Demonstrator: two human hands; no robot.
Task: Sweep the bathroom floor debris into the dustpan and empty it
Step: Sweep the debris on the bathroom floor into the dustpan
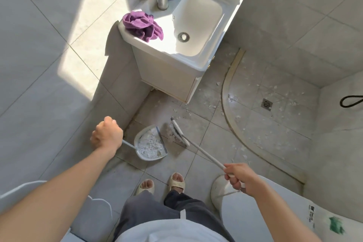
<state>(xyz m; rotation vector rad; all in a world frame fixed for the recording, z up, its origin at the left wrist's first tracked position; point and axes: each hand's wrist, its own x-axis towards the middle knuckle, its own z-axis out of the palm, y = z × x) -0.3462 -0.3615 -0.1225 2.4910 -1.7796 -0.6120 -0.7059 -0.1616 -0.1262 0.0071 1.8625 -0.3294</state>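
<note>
Your left hand (107, 133) has its grip closed on the dustpan (150, 143) handle; the pan sits on the floor (206, 137) near the wall, already holding white debris. Your right hand (238, 177) has its grip wrapped around the broom (179, 132) handle, bristles on the floor just beside the pan's mouth. More debris (261, 92) is scattered toward the floor drain (266, 104), below the sink (196, 25).

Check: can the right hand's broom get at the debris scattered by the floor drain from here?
Probably yes. The right hand holds the broom by its long handle, and bare floor lies between it and the floor drain; only the low curved threshold strip crosses the path.
</note>
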